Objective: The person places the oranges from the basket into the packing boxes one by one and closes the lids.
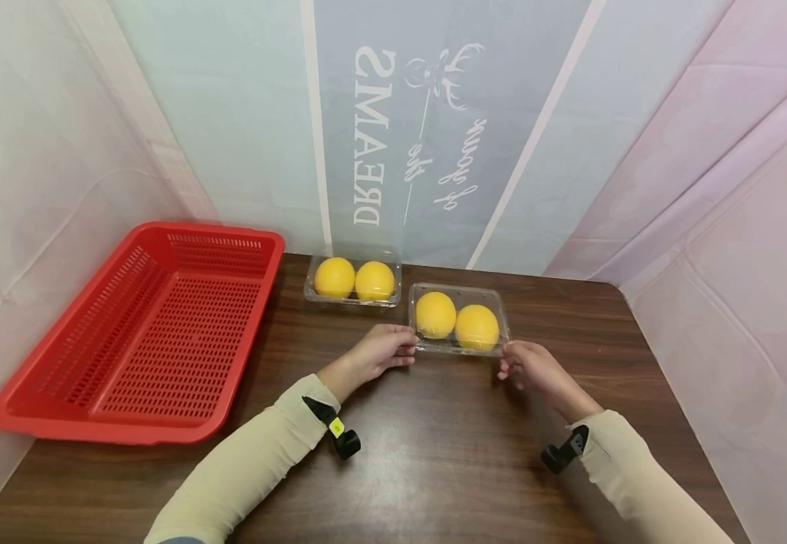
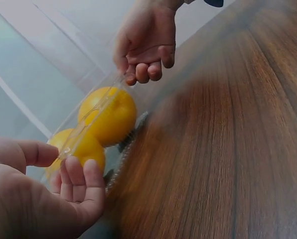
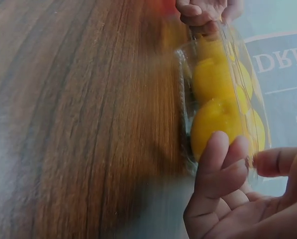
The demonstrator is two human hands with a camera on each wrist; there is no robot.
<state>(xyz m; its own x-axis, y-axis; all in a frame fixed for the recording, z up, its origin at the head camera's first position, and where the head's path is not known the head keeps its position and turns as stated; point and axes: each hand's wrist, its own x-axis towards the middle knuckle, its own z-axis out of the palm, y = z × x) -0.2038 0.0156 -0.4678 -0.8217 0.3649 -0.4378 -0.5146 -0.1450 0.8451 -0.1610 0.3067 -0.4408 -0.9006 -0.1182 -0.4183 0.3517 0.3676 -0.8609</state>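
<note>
A clear plastic clamshell box [image 1: 458, 350] with two round yellow fruits [image 1: 436, 315] inside sits on the table, right of centre. My left hand [image 1: 383, 351] pinches the rim at its near left corner between thumb and fingers. At the near right corner, my right hand [image 1: 536, 370] pinches the same rim. The lid lies over the fruits, and the left wrist view shows the box's rim [image 2: 78, 134] running from one hand to the other. In the right wrist view, the right thumb and fingertips meet at the rim, beside a yellow fruit [image 3: 216, 124].
A second clear box [image 1: 353, 301] with two yellow fruits stands behind and to the left, near the back edge. A large red perforated basket [image 1: 223, 431] occupies the left side of the brown wooden table [image 1: 421, 461]. A printed cloth [image 1: 502, 151] hangs behind the table.
</note>
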